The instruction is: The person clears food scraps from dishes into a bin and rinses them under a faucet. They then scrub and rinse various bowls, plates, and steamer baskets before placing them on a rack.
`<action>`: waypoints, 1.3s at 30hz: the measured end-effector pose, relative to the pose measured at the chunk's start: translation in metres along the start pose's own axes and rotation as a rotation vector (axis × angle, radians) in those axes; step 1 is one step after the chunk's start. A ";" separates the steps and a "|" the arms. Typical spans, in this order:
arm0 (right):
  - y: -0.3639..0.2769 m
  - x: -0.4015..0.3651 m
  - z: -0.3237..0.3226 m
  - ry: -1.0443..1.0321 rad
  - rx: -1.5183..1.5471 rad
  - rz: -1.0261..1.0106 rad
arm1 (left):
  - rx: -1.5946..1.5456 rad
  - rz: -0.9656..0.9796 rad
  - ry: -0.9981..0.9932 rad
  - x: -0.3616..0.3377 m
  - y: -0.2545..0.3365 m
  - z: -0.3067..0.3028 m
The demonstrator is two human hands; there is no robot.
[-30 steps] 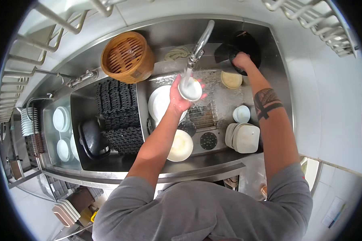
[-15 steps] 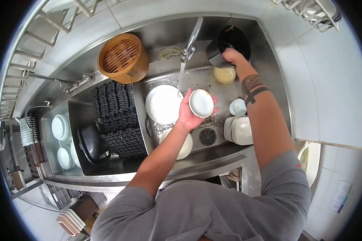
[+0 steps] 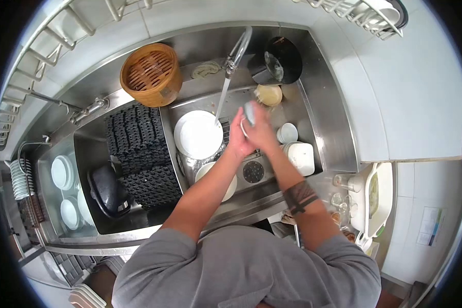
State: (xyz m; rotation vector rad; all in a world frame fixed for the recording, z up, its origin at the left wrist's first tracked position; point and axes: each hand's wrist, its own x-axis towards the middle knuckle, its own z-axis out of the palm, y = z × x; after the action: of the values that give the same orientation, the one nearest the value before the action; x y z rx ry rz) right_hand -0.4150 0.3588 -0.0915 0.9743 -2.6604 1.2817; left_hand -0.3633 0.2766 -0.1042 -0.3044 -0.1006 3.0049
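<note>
My left hand is closed round a small white dish, turned on edge over the sink, and only part of its rim shows. My right hand presses against it from the right, smeared by motion. A greyish thing shows at the fingers of my right hand, too blurred to name. Left of my hands, water runs from the tap onto a white plate. A cream bowl lies partly under my left forearm. Behind my hands stands a yellowish bowl.
A black pot with suds stands at the back right. Small cups and stacked square dishes sit to the right. Leftward are a bamboo steamer, black mats and a black lidded container. Wire racks hang above.
My right hand has come out of the black pot and moved to the dish in my left hand. The dish has tipped from facing up to standing on edge.
</note>
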 end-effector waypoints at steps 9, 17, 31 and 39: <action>-0.006 -0.041 0.005 -0.197 -0.152 -0.154 | -0.354 0.003 0.102 -0.024 0.020 -0.028; -0.008 -0.036 -0.014 -0.108 -0.048 -0.228 | -0.175 -0.071 0.007 -0.026 0.032 -0.045; -0.036 -0.041 0.023 -0.032 0.038 -0.051 | 0.141 -0.120 -0.150 -0.018 0.026 -0.026; -0.015 -0.032 -0.016 -0.131 0.967 0.533 | 0.566 0.525 0.787 -0.004 0.016 -0.004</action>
State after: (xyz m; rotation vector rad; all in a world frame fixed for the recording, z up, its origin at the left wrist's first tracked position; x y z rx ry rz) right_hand -0.3845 0.3797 -0.0796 0.3216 -2.4020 2.8286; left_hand -0.3604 0.2609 -0.1089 -1.5712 1.0014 2.9126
